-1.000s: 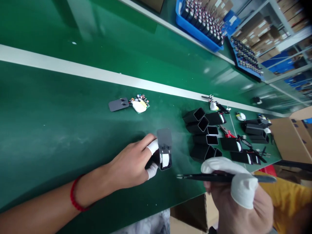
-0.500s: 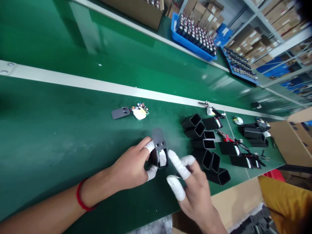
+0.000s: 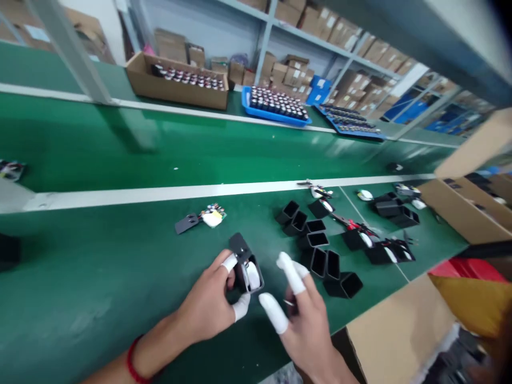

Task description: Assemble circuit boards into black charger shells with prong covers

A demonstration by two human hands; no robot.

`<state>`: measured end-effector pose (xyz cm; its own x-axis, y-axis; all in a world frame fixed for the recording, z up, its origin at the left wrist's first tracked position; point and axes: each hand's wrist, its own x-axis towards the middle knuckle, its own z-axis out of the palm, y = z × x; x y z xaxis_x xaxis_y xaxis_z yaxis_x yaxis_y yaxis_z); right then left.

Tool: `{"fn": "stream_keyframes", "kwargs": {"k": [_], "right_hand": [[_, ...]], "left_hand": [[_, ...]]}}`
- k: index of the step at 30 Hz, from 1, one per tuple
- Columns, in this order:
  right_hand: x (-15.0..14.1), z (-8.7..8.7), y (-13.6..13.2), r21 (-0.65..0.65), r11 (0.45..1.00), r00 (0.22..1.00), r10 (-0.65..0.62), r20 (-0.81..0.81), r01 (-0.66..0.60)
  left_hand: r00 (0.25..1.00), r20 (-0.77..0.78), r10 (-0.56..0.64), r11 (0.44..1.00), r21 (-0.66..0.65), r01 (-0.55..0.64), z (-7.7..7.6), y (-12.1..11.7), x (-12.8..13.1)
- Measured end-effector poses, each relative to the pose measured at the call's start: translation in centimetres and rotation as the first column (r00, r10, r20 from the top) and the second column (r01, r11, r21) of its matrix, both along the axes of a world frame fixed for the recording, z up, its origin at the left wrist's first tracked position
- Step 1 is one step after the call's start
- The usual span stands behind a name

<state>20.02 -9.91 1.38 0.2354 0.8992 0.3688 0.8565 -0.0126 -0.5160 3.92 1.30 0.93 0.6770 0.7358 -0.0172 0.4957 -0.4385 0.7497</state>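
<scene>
Head view, right hand: since a second ago, the right hand [image 3: 304, 312] has come in toward the black case [image 3: 240, 278], and the dark tool no longer shows across its fingers.
Left hand: the left hand [image 3: 210, 298] is clamped on the black case, finger and thumb on opposite sides of its mouth.
Right fingers: thumb and forefinger parted, off the case; a pale tip shows beneath, and whether the curled fingers hold it, I cannot tell.
Black case: over the green bench [image 3: 120, 277], white insert [image 3: 253, 276] inside, grey plate [image 3: 239, 244] reaching past the rim.
Plate risk: folding it over could pinch any wire lying across the rim.
Grip risk: a hard push on the insert might twist the case out of the fingertips.
Sleeve risk: a wide swing of the right hand could knock the open black sleeves [image 3: 333, 288] beside it.
Carton labels: pale labels [image 3: 330, 21] on the shelf cartons [image 3: 290, 12], too small and blurred to read; no brand legible.
</scene>
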Motion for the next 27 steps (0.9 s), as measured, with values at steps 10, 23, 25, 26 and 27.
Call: {"fn": "stream_keyframes", "kwargs": {"k": [10, 23, 25, 26, 27], "right_hand": [[0.3, 2.1, -1.5, 0.073, 0.994, 0.990, -0.072, -0.125, 0.082], [18.0, 1.4, -2.2, -0.154, 0.765, 0.778, -0.627, 0.042, 0.625], [18.5, 0.9, -0.9, -0.194, 0.780, 0.802, -0.593, 0.073, 0.594], [18.6, 1.0, -0.3, -0.208, 0.777, 0.803, -0.589, 0.090, 0.594], [18.6, 1.3, 0.2, -0.216, 0.770, 0.799, -0.592, 0.106, 0.600]], "left_hand": [[0.985, 0.063, -0.160, 0.922, 0.366, 0.127, 0.7, -2.2, 1.2], [0.964, -0.109, -0.244, 0.943, 0.205, 0.262, 1.2, -1.6, 6.2], [0.973, -0.112, -0.202, 0.946, 0.234, 0.223, 2.7, 0.0, 8.1], [0.976, -0.124, -0.179, 0.947, 0.247, 0.205, 3.7, 1.0, 9.3], [0.973, -0.167, -0.162, 0.944, 0.259, 0.202, 4.7, 2.2, 10.7]]}}
